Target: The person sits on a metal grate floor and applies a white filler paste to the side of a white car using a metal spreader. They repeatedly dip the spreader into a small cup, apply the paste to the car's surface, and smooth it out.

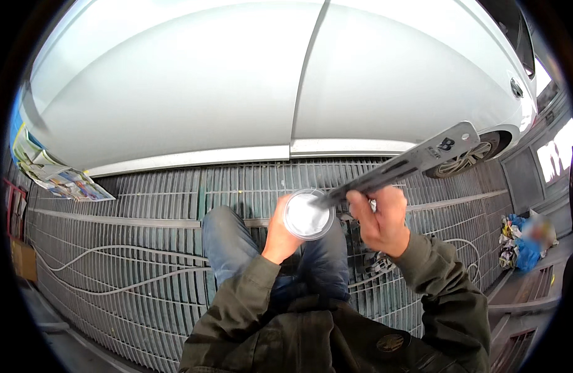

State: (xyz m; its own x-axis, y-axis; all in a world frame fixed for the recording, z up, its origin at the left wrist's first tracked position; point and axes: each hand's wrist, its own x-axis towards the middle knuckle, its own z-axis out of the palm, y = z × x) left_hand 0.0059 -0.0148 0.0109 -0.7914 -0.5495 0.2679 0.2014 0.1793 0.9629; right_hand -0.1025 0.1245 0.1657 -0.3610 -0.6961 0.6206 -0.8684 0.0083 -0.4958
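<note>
In front of my knees, my left hand (280,237) is wrapped round a clear plastic cup (309,234). A white, paint-like liquid (304,214) fills the part of the cup that shows. My right hand (381,217) grips a long flat grey mixing stick (398,168), with printed marks and a hole at its upper end. The stick slants down to the left, and its lower end reaches into the cup. That dipped end is blurred, so its tip cannot be made out.
A white car's side panels (199,81) stretch across the far side, with a wheel (466,156) at right. Masking paper (59,171) hangs at the car's left end. A hose (118,248) crosses the floor grating (143,311). Crumpled waste (520,239) and a cardboard box (23,260) lie at the sides.
</note>
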